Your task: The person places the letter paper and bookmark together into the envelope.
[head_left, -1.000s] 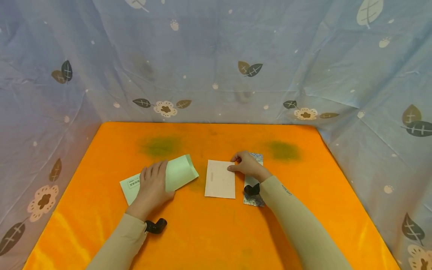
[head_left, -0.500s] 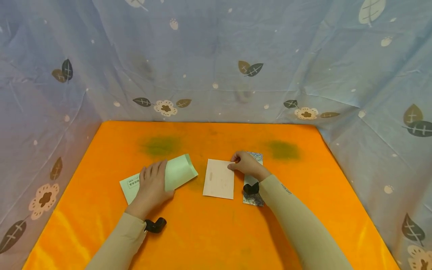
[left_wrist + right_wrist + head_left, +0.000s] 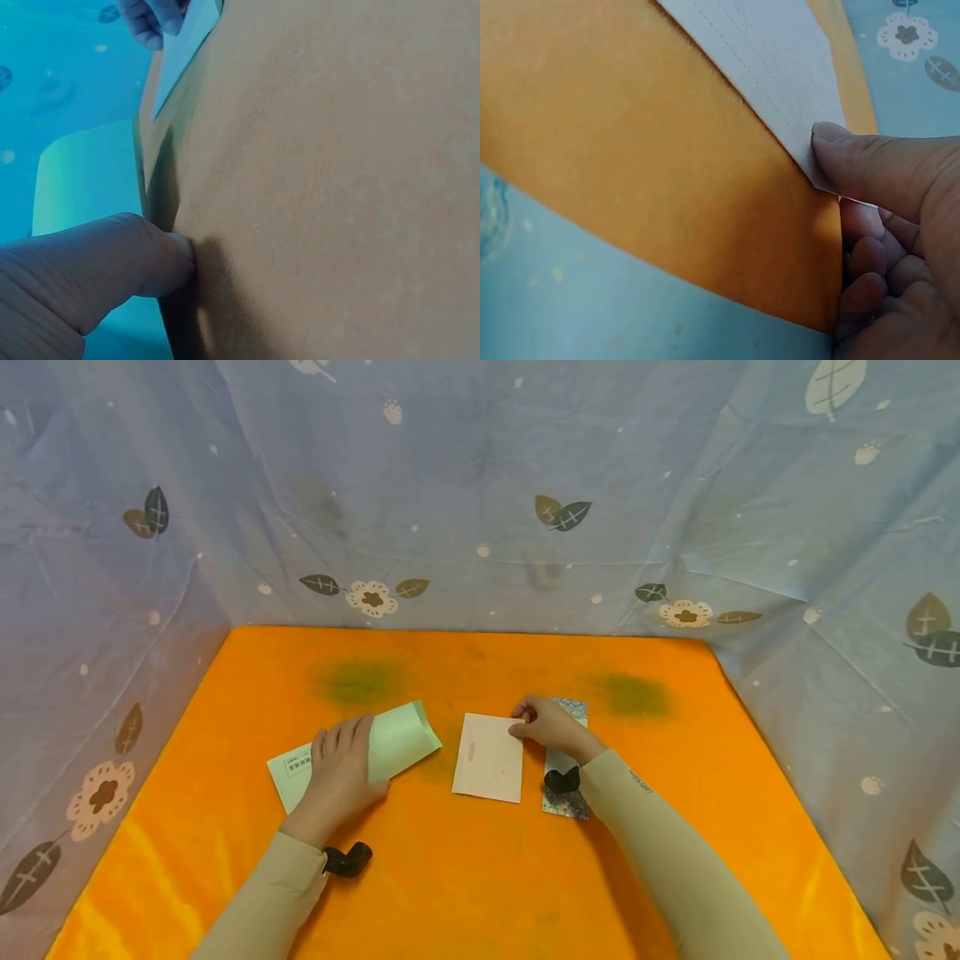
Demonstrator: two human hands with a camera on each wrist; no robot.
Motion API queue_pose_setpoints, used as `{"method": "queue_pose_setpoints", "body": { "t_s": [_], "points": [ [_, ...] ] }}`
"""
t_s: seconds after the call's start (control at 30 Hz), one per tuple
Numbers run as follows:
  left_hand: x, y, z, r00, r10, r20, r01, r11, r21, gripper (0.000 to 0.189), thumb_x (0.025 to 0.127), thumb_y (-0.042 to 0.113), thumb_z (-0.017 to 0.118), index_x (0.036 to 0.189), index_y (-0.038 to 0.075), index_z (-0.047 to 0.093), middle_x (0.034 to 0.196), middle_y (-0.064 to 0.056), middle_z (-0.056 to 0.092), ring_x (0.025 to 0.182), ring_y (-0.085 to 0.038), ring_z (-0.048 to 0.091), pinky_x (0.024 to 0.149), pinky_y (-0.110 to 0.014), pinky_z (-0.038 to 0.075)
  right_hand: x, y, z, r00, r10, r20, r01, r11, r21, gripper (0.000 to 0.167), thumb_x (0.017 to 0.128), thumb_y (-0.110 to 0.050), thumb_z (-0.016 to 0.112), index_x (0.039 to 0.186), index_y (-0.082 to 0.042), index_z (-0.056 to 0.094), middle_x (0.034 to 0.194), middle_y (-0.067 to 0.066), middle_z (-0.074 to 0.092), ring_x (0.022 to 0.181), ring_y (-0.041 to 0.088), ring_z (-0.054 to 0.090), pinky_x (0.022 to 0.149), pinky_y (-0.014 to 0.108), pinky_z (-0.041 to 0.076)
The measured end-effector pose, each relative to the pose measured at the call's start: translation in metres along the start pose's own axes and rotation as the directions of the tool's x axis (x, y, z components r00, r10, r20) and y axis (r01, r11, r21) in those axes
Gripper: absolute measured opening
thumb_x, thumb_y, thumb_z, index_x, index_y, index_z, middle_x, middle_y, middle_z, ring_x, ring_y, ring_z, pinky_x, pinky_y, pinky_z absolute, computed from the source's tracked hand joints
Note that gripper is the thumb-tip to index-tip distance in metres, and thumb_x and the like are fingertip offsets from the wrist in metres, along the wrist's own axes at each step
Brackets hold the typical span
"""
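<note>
A pale green envelope (image 3: 401,745) with a small printed box at its left end lies at a slant on the left. My left hand (image 3: 341,772) spans it from above, gripping it with the thumb at the near edge, as the left wrist view also shows beside the envelope (image 3: 86,176). In the middle is a pinkish-white sheet of paper (image 3: 487,760). My right hand (image 3: 551,731) pinches its upper right corner. Seen from the right wrist, the thumb presses on top of the sheet (image 3: 769,75), which bears faint dotted lines; the other fingers are curled below.
Under my right wrist lies a narrow strip with blue-and-white patterned ends (image 3: 566,806), partly covered by the hand and the black wrist camera (image 3: 561,780). An orange cloth (image 3: 450,893) covers the table. Patterned blue curtains (image 3: 480,485) enclose its back and sides.
The sheet has turned slightly, its near edge swinging a little to the left, while my right hand keeps its corner. My left hand and the envelope look unmoved.
</note>
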State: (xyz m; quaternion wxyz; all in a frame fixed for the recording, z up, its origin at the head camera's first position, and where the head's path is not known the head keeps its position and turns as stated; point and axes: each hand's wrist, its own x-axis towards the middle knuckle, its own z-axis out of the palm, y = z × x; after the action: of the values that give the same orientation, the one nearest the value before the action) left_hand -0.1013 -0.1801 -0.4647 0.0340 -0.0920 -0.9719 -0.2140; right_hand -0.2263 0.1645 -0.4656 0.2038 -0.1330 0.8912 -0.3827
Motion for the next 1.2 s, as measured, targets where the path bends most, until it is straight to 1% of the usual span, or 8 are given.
{"method": "queue_pose_setpoints", "body": {
  "t_s": [0.1,0.3,0.47,0.6,0.7,0.83,1.03,1.2],
  "points": [
    [0.000,-0.001,-0.001,1.000,-0.003,-0.006,0.003,1.000,-0.002,0.105,0.073,0.028,0.084,0.152,0.001,0.019,0.147,-0.023,0.028,0.134,-0.045,0.021,0.110,-0.062,0.005,-0.002,-0.002,0.000,1.000,-0.009,0.005,0.009,1.000,-0.007,0.023,0.093,-0.026,0.068,0.109,-0.012,0.062,0.091,0.007,0.055,0.080,0.023,0.049,0.071,0.036,0.041],
    [0.000,-0.001,0.000,1.000,-0.008,0.005,0.008,1.000,-0.001,0.107,0.071,0.030,0.084,0.151,0.001,0.019,0.147,-0.022,0.029,0.134,-0.045,0.021,0.110,-0.061,0.004,-0.009,-0.005,-0.001,1.000,-0.014,-0.026,0.013,1.000,-0.025,0.020,0.095,-0.031,0.064,0.107,-0.016,0.067,0.089,0.003,0.062,0.078,0.022,0.055,0.071,0.035,0.046],
    [0.000,-0.001,-0.001,1.000,-0.001,0.003,0.001,1.000,0.008,0.108,0.070,0.031,0.085,0.151,0.001,0.019,0.146,-0.023,0.029,0.133,-0.045,0.022,0.110,-0.062,0.005,-0.017,-0.006,-0.005,0.998,-0.042,-0.054,0.044,0.998,0.051,0.020,0.096,-0.033,0.062,0.106,-0.016,0.066,0.091,0.005,0.063,0.080,0.023,0.057,0.072,0.037,0.049],
    [0.000,-0.001,-0.003,1.000,0.005,-0.007,-0.005,1.000,0.014,0.109,0.070,0.031,0.085,0.151,0.000,0.019,0.146,-0.023,0.030,0.133,-0.045,0.022,0.109,-0.062,0.006,-0.021,-0.002,-0.009,0.997,-0.028,-0.066,0.037,0.990,0.138,0.020,0.096,-0.032,0.062,0.106,-0.015,0.065,0.092,0.008,0.062,0.081,0.025,0.060,0.072,0.037,0.052],
    [0.001,-0.001,-0.004,1.000,0.010,-0.015,-0.009,1.000,0.022,0.110,0.069,0.031,0.086,0.151,0.000,0.020,0.146,-0.023,0.029,0.133,-0.045,0.022,0.109,-0.062,0.007,-0.025,0.001,-0.011,0.997,0.000,-0.078,0.020,0.968,0.249,0.020,0.096,-0.028,0.062,0.107,-0.011,0.064,0.095,0.013,0.060,0.082,0.028,0.062,0.074,0.037,0.055],
    [0.001,0.000,-0.005,1.000,0.014,-0.013,-0.014,0.999,0.036,0.110,0.069,0.032,0.086,0.151,0.000,0.020,0.147,-0.023,0.029,0.132,-0.045,0.022,0.110,-0.061,0.006,-0.029,0.005,-0.013,0.994,0.024,-0.107,0.020,0.920,0.391,0.022,0.096,-0.023,0.062,0.109,-0.005,0.062,0.100,0.018,0.058,0.085,0.033,0.061,0.078,0.040,0.056],
    [0.000,0.001,-0.006,1.000,0.014,0.007,-0.014,0.999,0.045,0.114,0.068,0.034,0.087,0.152,0.000,0.018,0.148,-0.023,0.028,0.133,-0.046,0.021,0.110,-0.062,0.007,-0.035,0.008,-0.015,0.984,0.039,-0.175,0.047,0.886,0.461,0.028,0.097,-0.024,0.061,0.113,-0.001,0.059,0.105,0.017,0.057,0.091,0.035,0.060,0.083,0.042,0.055],
    [0.002,0.002,-0.004,0.999,0.017,0.030,-0.018,0.999,0.044,0.116,0.068,0.035,0.087,0.153,0.002,0.016,0.149,-0.023,0.026,0.134,-0.046,0.021,0.110,-0.062,0.007,-0.038,0.004,-0.016,0.971,0.099,-0.217,0.034,0.844,0.535,0.029,0.098,-0.021,0.060,0.114,0.002,0.057,0.102,0.016,0.055,0.092,0.037,0.059,0.087,0.045,0.053]
  ]
}}
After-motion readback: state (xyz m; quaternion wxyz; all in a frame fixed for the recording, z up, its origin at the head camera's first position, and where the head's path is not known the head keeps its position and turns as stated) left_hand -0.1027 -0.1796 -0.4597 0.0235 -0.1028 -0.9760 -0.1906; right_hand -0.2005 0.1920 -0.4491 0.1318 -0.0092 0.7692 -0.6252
